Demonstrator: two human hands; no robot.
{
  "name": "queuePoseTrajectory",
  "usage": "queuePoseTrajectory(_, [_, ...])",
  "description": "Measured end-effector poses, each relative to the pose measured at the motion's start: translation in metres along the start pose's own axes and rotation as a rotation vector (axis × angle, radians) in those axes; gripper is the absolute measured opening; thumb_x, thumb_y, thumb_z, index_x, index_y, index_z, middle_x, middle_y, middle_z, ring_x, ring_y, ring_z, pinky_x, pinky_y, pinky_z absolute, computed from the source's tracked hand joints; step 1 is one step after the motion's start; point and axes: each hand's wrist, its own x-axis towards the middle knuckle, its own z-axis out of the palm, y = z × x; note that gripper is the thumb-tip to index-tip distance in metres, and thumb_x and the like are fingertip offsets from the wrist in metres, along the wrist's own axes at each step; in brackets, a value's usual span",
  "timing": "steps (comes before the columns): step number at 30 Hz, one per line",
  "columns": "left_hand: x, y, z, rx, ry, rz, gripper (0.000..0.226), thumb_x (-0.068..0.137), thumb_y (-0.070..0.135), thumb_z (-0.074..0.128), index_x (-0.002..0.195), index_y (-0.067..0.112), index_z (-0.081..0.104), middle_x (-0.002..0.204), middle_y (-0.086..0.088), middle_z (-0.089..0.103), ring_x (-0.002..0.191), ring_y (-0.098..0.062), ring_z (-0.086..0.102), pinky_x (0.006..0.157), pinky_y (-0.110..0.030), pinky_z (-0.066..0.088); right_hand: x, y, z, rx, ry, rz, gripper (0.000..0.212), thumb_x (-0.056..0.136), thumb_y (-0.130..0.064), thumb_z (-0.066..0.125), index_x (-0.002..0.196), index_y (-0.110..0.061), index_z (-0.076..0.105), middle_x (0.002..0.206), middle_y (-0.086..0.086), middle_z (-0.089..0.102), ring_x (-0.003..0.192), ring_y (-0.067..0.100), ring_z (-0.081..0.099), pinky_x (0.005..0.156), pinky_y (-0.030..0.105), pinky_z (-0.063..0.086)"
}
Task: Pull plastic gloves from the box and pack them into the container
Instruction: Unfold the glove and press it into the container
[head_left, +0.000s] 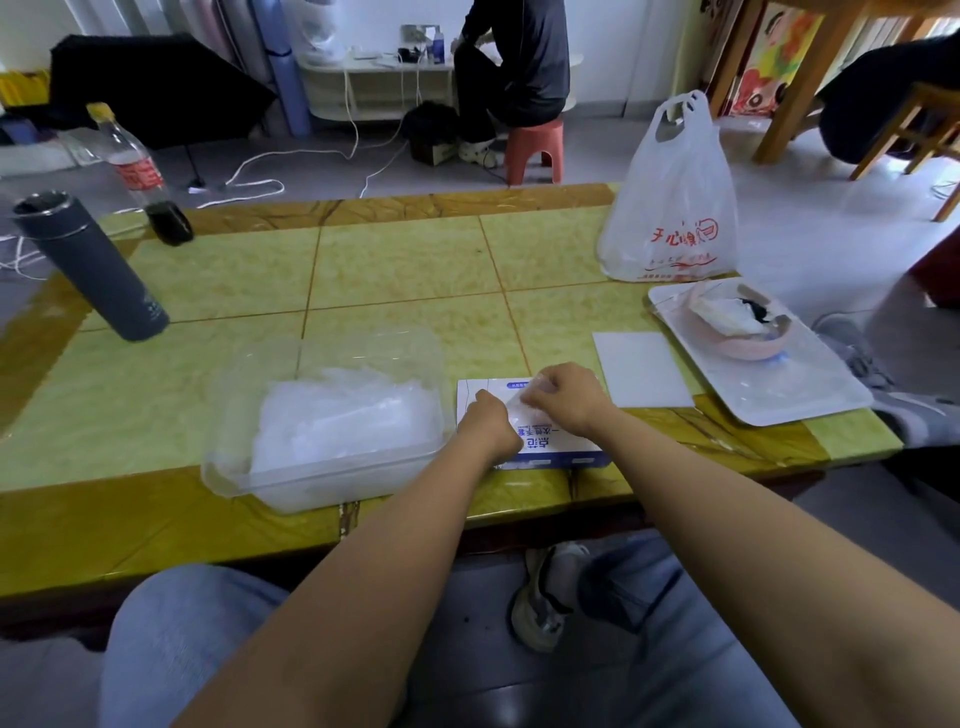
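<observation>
The glove box (563, 459), a flat white carton with a blue edge and blue printing, lies on the near side of the table just right of the container, and both hands are on top of it. The right hand (567, 397) has its fingers curled in, and the fingertips (535, 388) pinch a thin clear plastic glove (520, 410) at the top of the box. The left hand (491, 423) sits just beside it with the knuckles up and the fingers curled down onto the box lid. Its fingertips are hidden, so I cannot tell whether it is also nipping the film or only pressing the carton down. The two hands are nearly touching.

The clear plastic container (415, 345) stands against the box's left side. It is open-topped and holds a loose, cloudy heap of gloves (337, 415) that fills much of it.

Right of the box lies a white card (641, 370), and beyond that is a white tray (810, 395) carrying a pink bowl (727, 347) with crumpled white material in it. A white carrier bag (670, 208) with red print stands at the far right of the tiled table (405, 270). At the far left are a grey flask (88, 265) and a cola bottle (137, 171), nearly empty.
</observation>
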Motion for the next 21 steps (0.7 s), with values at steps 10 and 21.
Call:
queuePoseTrajectory(10, [-0.006,-0.001,-0.001,0.017,-0.051,0.019,0.062,0.091,0.016,0.057,0.142,-0.002,0.025,0.133,-0.016,0.045,0.096,-0.025,0.052,0.056,-0.024,0.037,-0.015,0.008,-0.007,0.073,0.004,0.083,0.022,0.088,-0.021,0.065,0.068,-0.013,0.058,0.069,0.001,0.061,0.071,0.02,0.054,0.06,0.028,0.041])
queuePoseTrajectory(21, [-0.017,0.002,-0.006,-0.271,-0.098,0.002,0.037,0.091,0.009,0.048,0.126,-0.003,0.04,0.11,-0.015,0.051,0.098,-0.029,0.056,0.075,-0.03,0.042,-0.028,-0.022,-0.033,0.722,0.158,-0.047,0.018,0.092,-0.007,0.05,0.09,0.002,0.065,0.07,0.018,0.067,0.051,0.02,0.056,0.046,0.021,0.046])
